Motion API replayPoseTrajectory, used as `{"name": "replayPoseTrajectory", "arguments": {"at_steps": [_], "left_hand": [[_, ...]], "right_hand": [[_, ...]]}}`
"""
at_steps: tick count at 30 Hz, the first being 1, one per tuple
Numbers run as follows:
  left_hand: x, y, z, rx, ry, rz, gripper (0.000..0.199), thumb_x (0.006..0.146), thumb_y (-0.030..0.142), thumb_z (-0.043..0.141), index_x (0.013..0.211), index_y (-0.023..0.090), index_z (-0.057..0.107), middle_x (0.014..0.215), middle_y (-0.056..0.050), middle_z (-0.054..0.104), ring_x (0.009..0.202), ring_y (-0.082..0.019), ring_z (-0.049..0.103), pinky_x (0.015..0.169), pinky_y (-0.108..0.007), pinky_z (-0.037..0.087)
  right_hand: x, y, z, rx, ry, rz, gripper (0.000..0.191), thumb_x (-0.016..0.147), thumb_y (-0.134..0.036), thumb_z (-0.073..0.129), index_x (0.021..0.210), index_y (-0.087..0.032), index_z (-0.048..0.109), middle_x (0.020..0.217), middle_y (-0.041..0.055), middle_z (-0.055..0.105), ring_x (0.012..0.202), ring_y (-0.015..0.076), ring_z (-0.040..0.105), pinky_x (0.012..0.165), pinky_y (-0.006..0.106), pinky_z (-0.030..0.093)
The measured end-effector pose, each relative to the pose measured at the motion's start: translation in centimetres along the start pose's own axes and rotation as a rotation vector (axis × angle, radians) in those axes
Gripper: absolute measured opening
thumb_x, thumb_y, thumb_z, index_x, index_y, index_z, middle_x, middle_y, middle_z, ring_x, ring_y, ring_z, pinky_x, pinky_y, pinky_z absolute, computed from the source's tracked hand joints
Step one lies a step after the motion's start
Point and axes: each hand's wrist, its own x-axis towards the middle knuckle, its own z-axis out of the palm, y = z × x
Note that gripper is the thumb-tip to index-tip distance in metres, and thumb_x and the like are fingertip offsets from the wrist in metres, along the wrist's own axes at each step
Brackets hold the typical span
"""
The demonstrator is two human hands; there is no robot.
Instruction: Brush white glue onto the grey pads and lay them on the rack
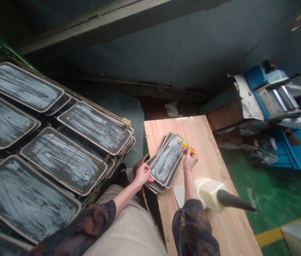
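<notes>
Left of the smeared plate (168,160), topping a stack (155,187) on the desk (214,156), the left hand (142,175) is holding its edge, half-curled; at its right, the right hand (190,160) is firmly gripping the brush (188,147) (even strokes are probably serving best).

Through the head view I see my right hand (190,160) holding a yellow brush (189,148) at the white-smeared top plate (166,160) of a stack on the wooden bench (211,153), my left hand (142,175) at its edge, more smeared plates (65,160) leftward.
</notes>
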Motion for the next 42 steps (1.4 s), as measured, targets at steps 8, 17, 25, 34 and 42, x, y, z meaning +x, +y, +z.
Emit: {"name": "replayPoseTrajectory", "arguments": {"at_steps": [8,17,25,34,42], "left_hand": [[0.2,-0.2,0.1,-0.010,0.015,-0.013,0.020,0.080,0.010,0.055,0.078,0.019,0.038,0.047,0.006,0.055,0.047,-0.021,0.067,0.042,-0.026,0.055],[0.0,-0.2,0.1,0.001,0.023,-0.003,0.019,0.080,0.007,0.052,0.077,0.019,0.038,0.047,0.006,0.055,0.047,-0.021,0.067,0.042,-0.027,0.056],[-0.5,0.5,0.0,0.006,-0.003,-0.006,0.021,0.079,0.012,0.058,0.077,0.019,0.038,0.048,0.006,0.054,0.046,-0.019,0.066,0.042,-0.024,0.055],[-2.8,4.1,0.6,0.032,-0.249,-0.004,0.026,0.071,0.016,0.061,0.094,0.013,0.051,0.058,-0.001,0.062,0.044,-0.016,0.064,0.038,-0.018,0.047],[-2.9,4.1,2.6,0.177,-0.309,0.009,0.032,0.071,0.014,0.054,0.103,0.013,0.049,0.052,0.000,0.060,0.039,-0.014,0.060,0.035,-0.015,0.042]], "right_hand": [[-4.3,-0.3,-2.9,-0.109,0.026,0.019,0.044,0.086,-0.052,0.049,0.103,-0.014,0.059,0.089,0.0095,0.066,0.071,0.0176,0.066,0.073,0.034,0.055],[-14.7,-3.0,-6.7,-0.249,-0.121,0.149,0.039,0.087,-0.050,0.052,0.102,-0.016,0.062,0.082,0.0075,0.069,0.073,0.0209,0.068,0.069,0.031,0.053],[-16.9,-6.2,-8.5,-0.134,-0.304,0.343,0.042,0.085,-0.054,0.056,0.099,-0.015,0.061,0.070,0.0030,0.066,0.063,0.0203,0.066,0.064,0.033,0.055],[-12.9,-7.4,-9.6,0.005,0.085,0.130,0.033,0.086,-0.046,0.058,0.103,-0.017,0.059,0.079,0.0026,0.067,0.067,0.0183,0.068,0.069,0.032,0.056],[-9.9,-7.7,-9.7,0.174,0.088,0.097,0.037,0.084,-0.047,0.060,0.104,-0.015,0.059,0.078,0.0028,0.067,0.065,0.0171,0.068,0.066,0.030,0.057]]}}
